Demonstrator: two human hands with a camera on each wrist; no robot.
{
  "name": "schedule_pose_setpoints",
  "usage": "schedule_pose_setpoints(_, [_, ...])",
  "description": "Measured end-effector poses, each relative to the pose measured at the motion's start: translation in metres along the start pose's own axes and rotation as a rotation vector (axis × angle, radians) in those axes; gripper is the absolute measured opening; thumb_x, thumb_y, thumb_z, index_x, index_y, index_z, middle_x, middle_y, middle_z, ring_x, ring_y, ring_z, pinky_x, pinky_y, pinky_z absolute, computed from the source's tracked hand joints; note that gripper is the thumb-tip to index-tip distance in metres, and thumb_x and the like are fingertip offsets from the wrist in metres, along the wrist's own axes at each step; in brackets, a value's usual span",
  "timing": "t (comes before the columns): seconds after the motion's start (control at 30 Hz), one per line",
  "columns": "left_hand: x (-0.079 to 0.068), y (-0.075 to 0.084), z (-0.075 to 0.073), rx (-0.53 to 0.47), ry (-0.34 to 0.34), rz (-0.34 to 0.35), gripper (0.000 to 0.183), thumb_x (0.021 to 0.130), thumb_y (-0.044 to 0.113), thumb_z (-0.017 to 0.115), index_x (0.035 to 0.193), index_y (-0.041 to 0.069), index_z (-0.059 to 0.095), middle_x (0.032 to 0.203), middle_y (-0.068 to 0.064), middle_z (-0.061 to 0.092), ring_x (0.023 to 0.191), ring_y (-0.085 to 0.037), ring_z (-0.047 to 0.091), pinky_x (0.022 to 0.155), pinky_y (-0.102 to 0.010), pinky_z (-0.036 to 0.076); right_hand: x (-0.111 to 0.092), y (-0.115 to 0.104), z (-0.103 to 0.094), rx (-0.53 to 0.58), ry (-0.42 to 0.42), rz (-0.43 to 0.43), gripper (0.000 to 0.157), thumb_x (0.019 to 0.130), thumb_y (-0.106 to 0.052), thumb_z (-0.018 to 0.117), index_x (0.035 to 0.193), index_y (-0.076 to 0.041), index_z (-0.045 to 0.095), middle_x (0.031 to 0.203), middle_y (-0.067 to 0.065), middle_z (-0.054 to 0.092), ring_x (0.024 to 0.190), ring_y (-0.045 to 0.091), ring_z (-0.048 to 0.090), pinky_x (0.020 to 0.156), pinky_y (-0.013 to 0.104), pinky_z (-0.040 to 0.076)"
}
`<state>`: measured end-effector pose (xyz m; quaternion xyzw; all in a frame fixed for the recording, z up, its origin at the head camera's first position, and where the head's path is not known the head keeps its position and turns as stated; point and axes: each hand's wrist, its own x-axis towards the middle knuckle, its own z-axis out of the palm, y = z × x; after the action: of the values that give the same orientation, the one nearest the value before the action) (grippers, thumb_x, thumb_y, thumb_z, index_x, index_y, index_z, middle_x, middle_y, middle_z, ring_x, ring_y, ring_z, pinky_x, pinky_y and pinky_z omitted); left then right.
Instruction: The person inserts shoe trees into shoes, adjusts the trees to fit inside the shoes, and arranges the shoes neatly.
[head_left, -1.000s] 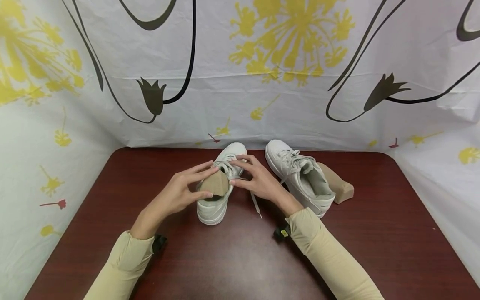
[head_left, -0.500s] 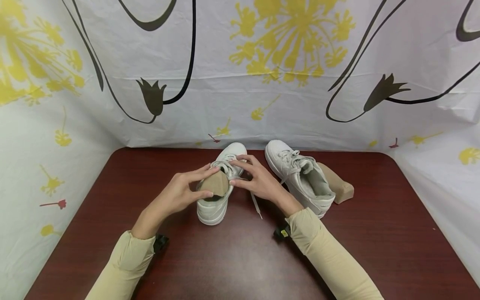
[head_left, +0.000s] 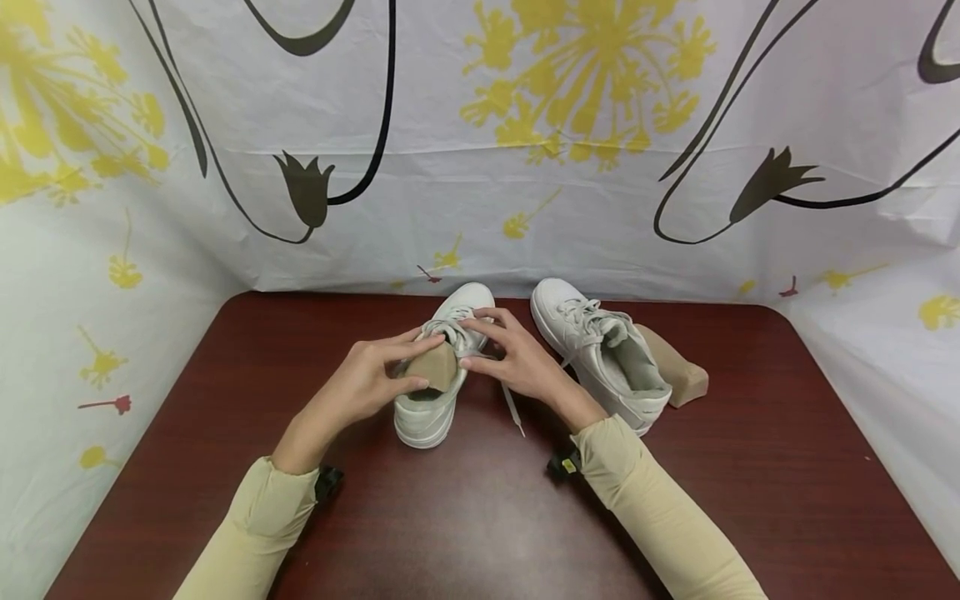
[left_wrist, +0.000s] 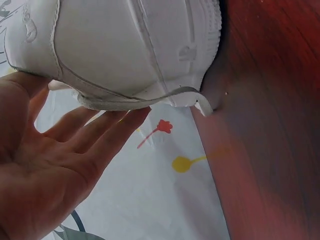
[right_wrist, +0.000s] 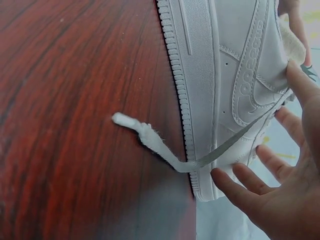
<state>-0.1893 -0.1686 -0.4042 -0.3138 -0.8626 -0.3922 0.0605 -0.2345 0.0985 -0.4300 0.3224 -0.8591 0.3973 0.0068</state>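
A white sneaker (head_left: 423, 423) stands left of centre in the head view, toe pointing away, laces loose. A brown paper shoe insert (head_left: 433, 367) sticks up from its opening; the rest of it is hidden inside. My left hand (head_left: 363, 379) grips this insert, thumb on the near side and fingers on the far side. With my right hand (head_left: 517, 357) I hold the shoe's upper, the thumb at the collar and the fingers by the laces. A lace end (right_wrist: 150, 140) hangs down the shoe's side onto the table in the right wrist view.
Right of my hands stands a second white sneaker (head_left: 600, 354), its opening showing no insert. Another brown insert (head_left: 678, 371) lies against its right side. The dark red table (head_left: 465, 517) meets a patterned white cloth (head_left: 450, 208) at the back.
My left hand has shifted slightly right, and the insert's visible end has tilted a little with it. The right hand and both sneakers stay where they were.
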Motion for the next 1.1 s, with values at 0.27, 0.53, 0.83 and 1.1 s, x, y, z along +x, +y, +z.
schedule_pose_setpoints(0.27, [-0.001, -0.001, -0.006, 0.031, -0.059, 0.026, 0.051, 0.090, 0.014, 0.073, 0.139, 0.023, 0.061, 0.142, -0.019, 0.052, 0.129, -0.027, 0.053, 0.099, -0.047, 0.049, -0.001, 0.000, 0.001, 0.021, -0.007, 0.003, 0.055, 0.090, -0.032, 0.075, 0.141, -0.020, 0.057, 0.144, 0.011, 0.042, 0.122, 0.024, 0.050, 0.096, 0.045, 0.046])
schedule_pose_setpoints(0.53, [-0.001, -0.003, -0.007, 0.017, -0.064, 0.052, 0.045, 0.095, 0.016, 0.068, 0.139, 0.019, 0.060, 0.144, -0.020, 0.051, 0.132, -0.031, 0.050, 0.104, -0.053, 0.044, 0.000, 0.001, 0.001, 0.003, 0.001, 0.004, 0.055, 0.090, -0.033, 0.075, 0.141, -0.021, 0.057, 0.145, 0.011, 0.042, 0.119, 0.023, 0.051, 0.094, 0.042, 0.047])
schedule_pose_setpoints(0.83, [0.000, -0.007, -0.003, 0.011, -0.025, 0.072, 0.046, 0.091, 0.013, 0.072, 0.136, 0.019, 0.064, 0.139, -0.012, 0.057, 0.129, -0.031, 0.053, 0.097, -0.051, 0.048, 0.001, 0.001, 0.002, 0.047, -0.005, 0.004, 0.055, 0.091, -0.030, 0.075, 0.141, -0.019, 0.057, 0.145, 0.014, 0.041, 0.116, 0.030, 0.054, 0.094, 0.053, 0.049])
schedule_pose_setpoints(1.1, [0.003, -0.010, 0.000, 0.029, 0.006, 0.037, 0.054, 0.083, 0.002, 0.078, 0.131, 0.024, 0.068, 0.131, -0.008, 0.060, 0.119, -0.025, 0.057, 0.083, -0.040, 0.051, 0.001, -0.001, 0.002, 0.043, 0.009, -0.003, 0.055, 0.090, -0.030, 0.075, 0.141, -0.018, 0.057, 0.145, 0.015, 0.041, 0.118, 0.029, 0.053, 0.094, 0.053, 0.049])
